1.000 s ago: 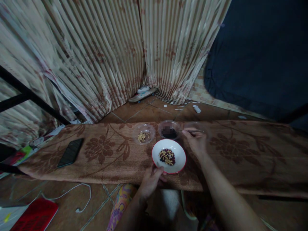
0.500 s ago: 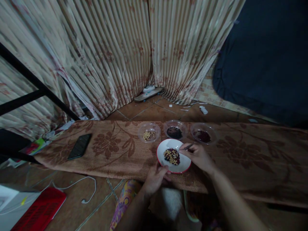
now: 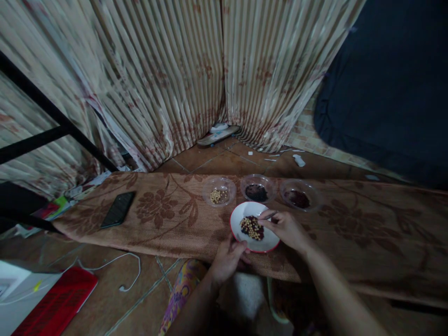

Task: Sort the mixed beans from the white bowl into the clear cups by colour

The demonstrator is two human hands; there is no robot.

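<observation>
A white plate [image 3: 238, 215] with a red rim stands at the front edge of the cloth-covered bench. On it lies a mixed heap of pale yellow, dark red and black beans [image 3: 252, 227]. My left hand [image 3: 228, 259] grips the near left rim, thumb on top and fingers partly hidden below. Pinched in my right hand [image 3: 285, 228] is a slim dark tweezers-like tool [image 3: 270, 215], over the plate's right side; its tip is too small to make out. Behind the plate stand three clear bowls: one with yellow beans [image 3: 217, 196], one with black beans [image 3: 256, 192], one with dark red beans [image 3: 297, 198].
A dark phone [image 3: 118, 210] lies on the left of the patterned bench cloth [image 3: 164, 233]. My knee shows below the front edge. A white cable [image 3: 138, 266] and a red item [image 3: 58, 303] are at lower left. Striped curtains [image 3: 175, 84] hang behind.
The view has shifted slightly, so most things sit a little further right. Both hands keep their holds, and the right hand's fingers have moved a little over the plate.
</observation>
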